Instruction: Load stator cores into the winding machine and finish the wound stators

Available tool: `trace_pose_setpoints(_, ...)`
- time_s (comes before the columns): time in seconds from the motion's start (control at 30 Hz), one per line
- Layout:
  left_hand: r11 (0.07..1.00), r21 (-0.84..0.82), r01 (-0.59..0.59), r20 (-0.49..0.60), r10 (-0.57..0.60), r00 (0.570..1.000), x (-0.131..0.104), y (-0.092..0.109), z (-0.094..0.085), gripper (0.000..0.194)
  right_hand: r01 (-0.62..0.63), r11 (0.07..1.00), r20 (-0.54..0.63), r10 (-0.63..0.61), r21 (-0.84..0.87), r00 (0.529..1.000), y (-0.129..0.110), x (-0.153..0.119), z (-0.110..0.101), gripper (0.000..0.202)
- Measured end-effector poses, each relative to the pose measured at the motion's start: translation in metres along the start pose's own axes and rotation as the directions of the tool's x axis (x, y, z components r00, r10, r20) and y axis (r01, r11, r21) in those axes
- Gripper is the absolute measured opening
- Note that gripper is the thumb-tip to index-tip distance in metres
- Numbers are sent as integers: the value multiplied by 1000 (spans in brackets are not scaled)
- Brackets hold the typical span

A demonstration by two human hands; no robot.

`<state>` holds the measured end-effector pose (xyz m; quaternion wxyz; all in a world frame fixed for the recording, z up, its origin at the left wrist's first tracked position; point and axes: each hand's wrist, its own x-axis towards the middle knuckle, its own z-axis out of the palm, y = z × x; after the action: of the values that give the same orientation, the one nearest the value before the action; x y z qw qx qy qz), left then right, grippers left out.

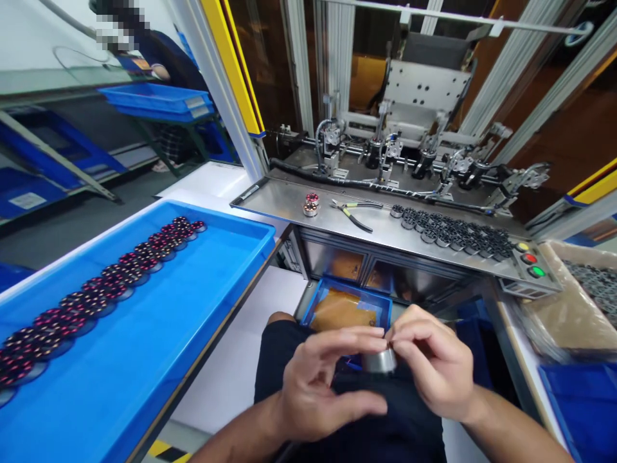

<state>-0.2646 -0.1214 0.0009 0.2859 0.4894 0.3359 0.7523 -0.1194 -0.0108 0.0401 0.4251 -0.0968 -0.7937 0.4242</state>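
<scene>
A silvery round metal part (379, 361) is over the person's lap, between the two hands. My left hand (328, 379) has its fingers stretched over the top of the part, with the thumb apart below it. My right hand (429, 360) is at the part's right upper edge, thumb and index finger pinched together; what lies between those fingertips is too small to make out. Beyond the hands, on the metal ledge (289, 204), are two round wound parts (311, 207) and open pliers (354, 212) with green and black handles.
A blue tray (193, 308) at left holds rows of wound parts. Many dark rings (453, 233) cover the ledge's right side, near a button box (533, 263). Machine fixtures (385, 154) stand behind. A low blue bin (347, 305) is below. Another person (168, 58) is at upper left.
</scene>
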Motion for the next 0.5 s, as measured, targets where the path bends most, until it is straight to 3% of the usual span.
trace_pose_setpoints(0.07,942,-238,236,9,-241,971,4,-2,3,75,185,977,122,-172,-104,977,-7,8,-11,14)
trace_pose_setpoints(0.1,855,-336,395,87,-390,917,6,-4,4,66,254,956,179,-227,-147,957,-9,11,-16,15)
trace_pose_setpoints(0.17,602,-409,686,356,-587,727,10,-6,5,60,349,910,258,-290,-223,922,-14,15,-24,15)
trace_pose_setpoints(0.2,498,-393,773,476,-609,634,11,-7,5,60,382,889,284,-309,-251,908,-15,16,-27,15)
trace_pose_setpoints(0.23,441,-381,812,548,-600,583,12,-8,6,56,407,872,305,-323,-272,896,-16,16,-29,13)
trace_pose_setpoints(0.27,432,-394,811,561,-586,585,12,-8,7,49,423,858,316,-330,-293,889,-17,17,-30,12)
trace_pose_setpoints(0.37,550,-501,668,370,-562,740,13,-5,11,32,410,823,281,-318,-393,906,-19,15,-32,9)
trace_pose_setpoints(0.43,626,-535,567,243,-528,814,15,-1,14,37,333,832,203,-268,-445,942,-20,14,-31,11)
trace_pose_setpoints(0.5,671,-559,487,154,-494,856,18,3,15,42,226,874,132,-186,-429,974,-22,14,-30,13)
